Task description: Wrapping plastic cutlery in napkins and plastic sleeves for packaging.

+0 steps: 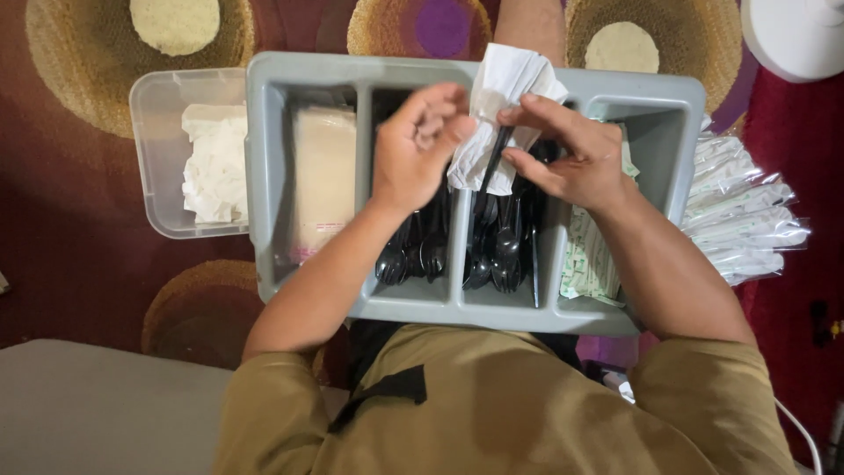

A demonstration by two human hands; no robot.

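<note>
Holding a folded white paper napkin (503,105) with a slim black plastic utensil (492,163) laid against it, the right hand (571,149) pinches both between thumb and fingertips above the grey plastic four-compartment cutlery tray (264,176). The left hand (422,145) is curled loosely closed, knuckles touching the napkin's edge. This looks like the bundling step; wrapping the paper round the handle seems due next. The utensil's long axis runs nearly upright, tip toward the black cutlery (475,255) below.
</note>
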